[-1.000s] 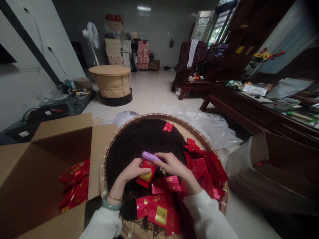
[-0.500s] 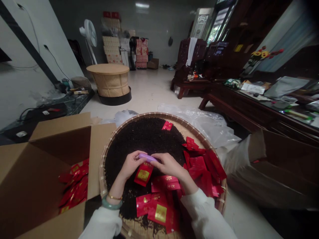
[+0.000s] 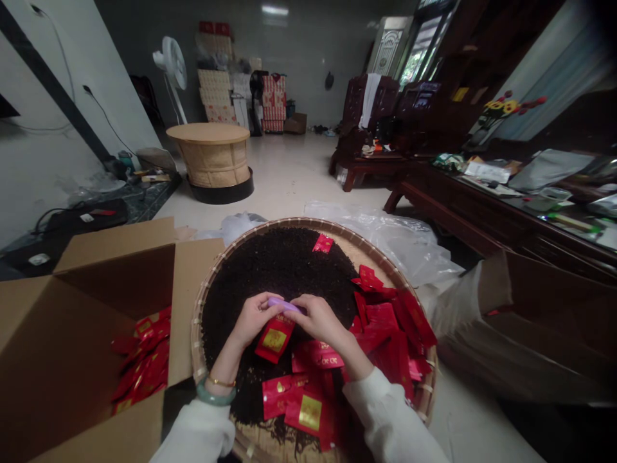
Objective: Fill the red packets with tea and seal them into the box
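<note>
1. Left hand (image 3: pixel 250 317): fingers and thumb close together, gripping the left end of the purple bar (image 3: pixel 284 305). A gold bracelet (image 3: pixel 222 384) and a green bangle (image 3: pixel 214 395) encircle this wrist.
2. Right hand (image 3: pixel 319 319): fingers and thumb narrow, gripping the right end of the same bar. The two hands face each other with the bar between them.
3. Held packet (image 3: pixel 274 341): red with a gold panel, located directly below the bar, over the near half of the round tray (image 3: pixel 197 321). Its top edge meets the bar; the fingers hide the exact contact, so whether the edge sits inside the bar cannot be told.
4. Tray contents: dark loose leaves (image 3: pixel 274 263) cover the far and left portions. A single red packet (image 3: pixel 322 243) lies on them near the far rim.
5. Packet groups in the tray: a red packet pile (image 3: pixel 385 318) occupies the right side; several overlapping front packets (image 3: pixel 301 408) lie nearest the wearer, between the forearms.
6. Left of the tray: an open cardboard box (image 3: pixel 195 273) contains a heap of red packets (image 3: pixel 144 360).
7. Beyond the tray: clear plastic sheeting (image 3: pixel 385 231) lies on the floor (image 3: pixel 294 173).
</note>
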Demonstrator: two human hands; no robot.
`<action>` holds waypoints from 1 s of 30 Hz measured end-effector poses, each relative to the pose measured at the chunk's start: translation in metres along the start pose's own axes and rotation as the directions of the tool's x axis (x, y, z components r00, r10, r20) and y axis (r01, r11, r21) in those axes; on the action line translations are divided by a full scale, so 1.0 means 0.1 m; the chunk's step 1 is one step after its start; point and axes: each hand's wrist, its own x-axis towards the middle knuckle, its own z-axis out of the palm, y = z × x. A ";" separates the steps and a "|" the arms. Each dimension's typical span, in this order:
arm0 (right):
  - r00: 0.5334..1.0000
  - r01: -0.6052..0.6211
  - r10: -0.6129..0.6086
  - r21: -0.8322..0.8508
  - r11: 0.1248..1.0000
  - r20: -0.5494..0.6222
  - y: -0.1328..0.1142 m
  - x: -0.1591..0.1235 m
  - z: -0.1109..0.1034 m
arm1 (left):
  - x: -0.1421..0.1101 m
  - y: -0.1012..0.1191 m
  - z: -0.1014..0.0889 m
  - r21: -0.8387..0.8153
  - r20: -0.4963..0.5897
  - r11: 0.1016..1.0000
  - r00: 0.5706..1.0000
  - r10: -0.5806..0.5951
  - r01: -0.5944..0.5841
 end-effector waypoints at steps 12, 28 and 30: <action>1.000 0.012 -0.012 -0.014 1.000 0.010 0.02 0.00 0.02 | -0.01 0.00 0.00 -0.019 0.004 1.000 1.000 -0.010 0.010; 1.000 0.007 -0.006 -0.024 1.000 0.025 0.00 -0.01 0.01 | -0.02 0.03 0.00 -0.016 0.012 1.000 1.000 -0.011 0.012; 1.000 0.007 -0.006 -0.019 1.000 0.026 0.00 -0.01 0.00 | -0.02 0.03 0.00 -0.019 0.012 1.000 1.000 -0.014 0.015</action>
